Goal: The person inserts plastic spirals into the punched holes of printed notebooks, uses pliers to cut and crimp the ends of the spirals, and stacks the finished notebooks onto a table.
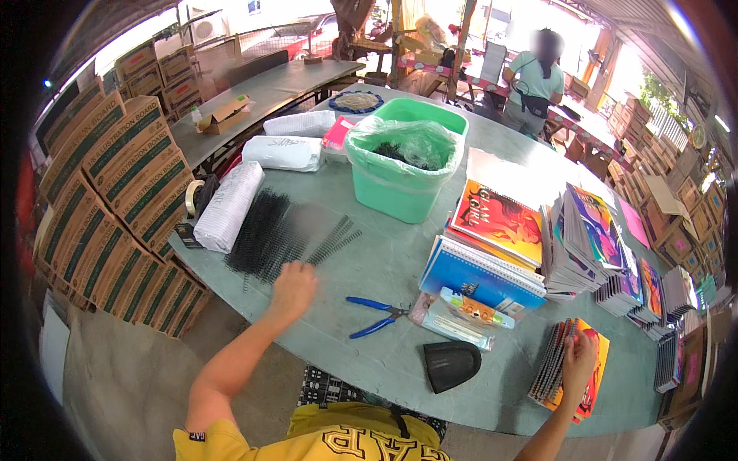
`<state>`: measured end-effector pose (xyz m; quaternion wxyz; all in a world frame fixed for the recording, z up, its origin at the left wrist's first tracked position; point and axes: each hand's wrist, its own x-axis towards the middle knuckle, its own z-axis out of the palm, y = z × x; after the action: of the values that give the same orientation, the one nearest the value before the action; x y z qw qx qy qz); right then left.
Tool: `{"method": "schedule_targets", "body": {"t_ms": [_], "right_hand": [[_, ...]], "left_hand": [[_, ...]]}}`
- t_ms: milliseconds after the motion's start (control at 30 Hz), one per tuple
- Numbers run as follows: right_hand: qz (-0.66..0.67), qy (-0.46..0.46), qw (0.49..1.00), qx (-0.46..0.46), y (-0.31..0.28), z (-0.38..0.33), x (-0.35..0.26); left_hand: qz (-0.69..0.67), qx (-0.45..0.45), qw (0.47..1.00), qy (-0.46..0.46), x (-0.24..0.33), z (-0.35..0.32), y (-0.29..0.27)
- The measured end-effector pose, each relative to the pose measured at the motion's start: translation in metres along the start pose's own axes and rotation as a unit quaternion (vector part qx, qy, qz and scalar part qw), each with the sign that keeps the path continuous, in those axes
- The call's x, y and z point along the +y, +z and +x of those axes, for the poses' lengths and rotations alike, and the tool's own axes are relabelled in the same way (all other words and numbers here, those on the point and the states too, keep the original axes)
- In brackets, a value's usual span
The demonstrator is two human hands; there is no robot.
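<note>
My left hand (295,287) is at the near edge of a spread of black binding wires (265,234), its fingertips bent down beside them. Whether it grips one is not clear. A few wires (334,240) lie fanned out to the right of the pile. Off to the right, my right hand (580,359) has its fingers closed at the bound edge of a spiral notebook (598,361) with an orange and yellow cover. That notebook tops a small leaning stack with dark coils (546,369). Blue-handled pliers (377,315) lie between my hands, jaws pointing right.
A green bin (400,192) lined with clear plastic holds black pieces. Near the front edge lies a dark rounded block (451,366). Piled notebooks (484,269) stand at right, white wrapped bundles (231,207) at left. Cartons (115,192) are stacked beyond the table; a person (534,84) stands behind.
</note>
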<state>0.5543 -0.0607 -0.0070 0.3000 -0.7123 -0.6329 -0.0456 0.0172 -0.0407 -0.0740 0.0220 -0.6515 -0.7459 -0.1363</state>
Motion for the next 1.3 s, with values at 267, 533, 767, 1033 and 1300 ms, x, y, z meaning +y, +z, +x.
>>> {"method": "schedule_targets", "body": {"t_ms": [267, 533, 767, 1033, 1300], "right_hand": [[0.160, -0.249, 0.954, 0.047, 0.038, 0.042, -0.179], [0.156, -0.304, 0.939, -0.044, 0.101, 0.067, -0.219], [0.131, -0.487, 0.853, 0.131, 0.086, 0.029, -0.203], [0.058, -0.322, 0.942, -0.067, 0.093, 0.045, -0.234], [0.067, -0.307, 0.948, -0.042, 0.101, 0.048, -0.238]], "left_hand": [[0.001, 0.073, 0.997, -0.037, -0.034, 0.014, -0.003], [-0.504, 0.207, 0.838, -0.020, 0.000, 0.063, -0.081], [-0.582, 0.223, 0.780, 0.053, 0.072, 0.078, -0.128], [-0.330, -0.159, 0.914, 0.176, 0.138, 0.027, -0.033], [-0.393, 0.095, 0.891, 0.207, 0.148, 0.043, -0.054]]}}
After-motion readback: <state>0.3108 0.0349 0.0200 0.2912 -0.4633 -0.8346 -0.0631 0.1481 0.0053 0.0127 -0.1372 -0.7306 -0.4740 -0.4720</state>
